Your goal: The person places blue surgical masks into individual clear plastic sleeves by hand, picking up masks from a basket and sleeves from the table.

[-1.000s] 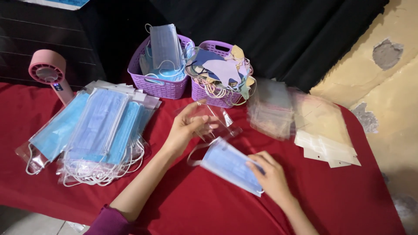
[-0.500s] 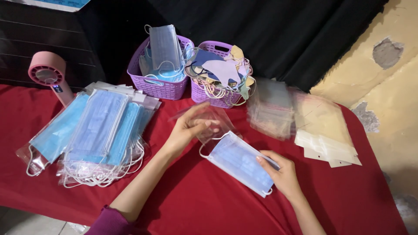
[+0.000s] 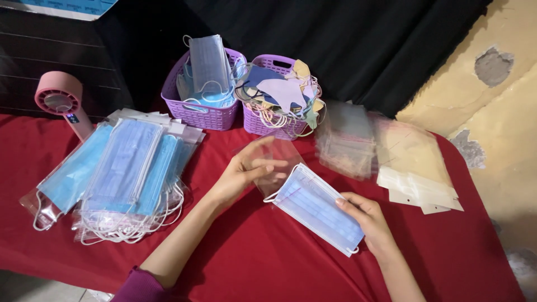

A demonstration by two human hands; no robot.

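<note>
While flat on red cloth (image 3: 268,263): right hand (image 3: 366,218) pinching pleated blue mask (image 3: 316,208), left hand (image 3: 246,170) half-open, gripping clear glossy pouch (image 3: 277,162).

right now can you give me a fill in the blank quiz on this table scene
1. The right hand holds a blue ____.
2. The left hand holds a clear ____.
3. The two baskets at the back are ____ in colour.
4. The tablecloth is ____.

Missing words: mask; bag; purple; red
</note>
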